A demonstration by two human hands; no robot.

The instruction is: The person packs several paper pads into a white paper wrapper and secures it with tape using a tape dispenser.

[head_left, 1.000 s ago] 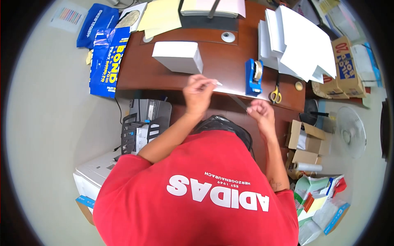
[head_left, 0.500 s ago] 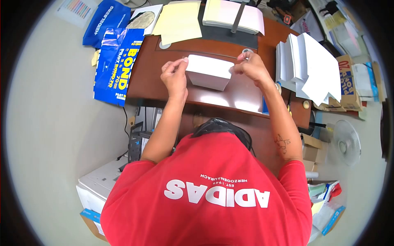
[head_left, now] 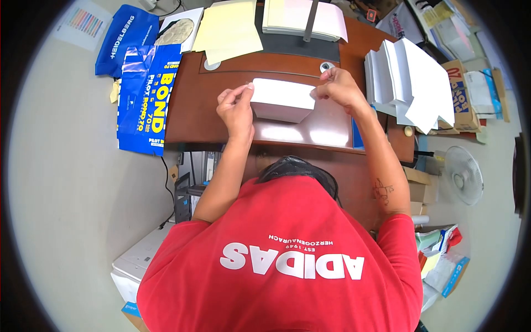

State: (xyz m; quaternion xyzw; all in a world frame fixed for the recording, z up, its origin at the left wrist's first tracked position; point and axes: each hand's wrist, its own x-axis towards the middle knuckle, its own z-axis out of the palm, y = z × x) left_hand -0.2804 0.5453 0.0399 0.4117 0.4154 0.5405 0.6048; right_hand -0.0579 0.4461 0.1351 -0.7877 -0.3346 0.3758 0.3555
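Observation:
A thick stack of white paper [head_left: 283, 94] stands on the brown desk [head_left: 193, 119], its top face towards the camera. My left hand [head_left: 238, 110] is at the stack's left end, thumb and fingertips pinched together at its upper left corner. At the other end, my right hand [head_left: 340, 91] has its fingers curled in and pressed together at the upper right corner. The fingertips hide whether single sheets are between them.
Yellow sheets [head_left: 232, 30] and a pink-and-white pile [head_left: 301, 19] lie at the back. Blue wrappers [head_left: 146, 99] hang over the desk's left edge. White paper stacks [head_left: 412, 83] stand at the right, with a fan [head_left: 463, 176] beyond.
The view has shifted slightly, so the desk items appear further left. Both hands remain at the stack's two ends, and the stack looks slightly more spread.

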